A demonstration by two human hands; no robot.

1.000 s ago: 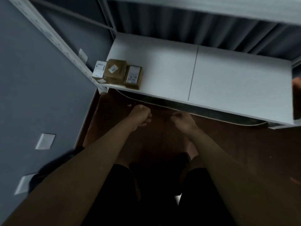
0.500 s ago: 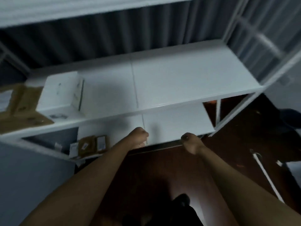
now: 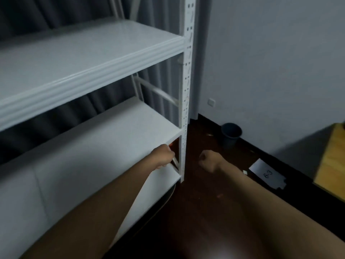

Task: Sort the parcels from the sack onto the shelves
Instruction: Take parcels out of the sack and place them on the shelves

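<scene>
The right end of the white shelf unit [image 3: 89,60] fills the left of the head view, with bare boards at three levels. My left hand [image 3: 162,156] is a fist holding nothing, in front of the middle board's right corner. My right hand [image 3: 209,161] is also a fist holding nothing, over the dark floor just right of the unit's perforated front post [image 3: 187,90]. No parcel and no sack are in view.
A dark waste bin [image 3: 231,134] stands against the white wall at the right. A white sheet marked "6-3" [image 3: 267,173] lies on the dark wooden floor. A light wooden surface [image 3: 334,156] juts in at the right edge. Dark curtains hang behind the shelves.
My view has swung right and up, from the shelf's left end with its parcels to its right end and the wall. Both fists stay closed and hold nothing.
</scene>
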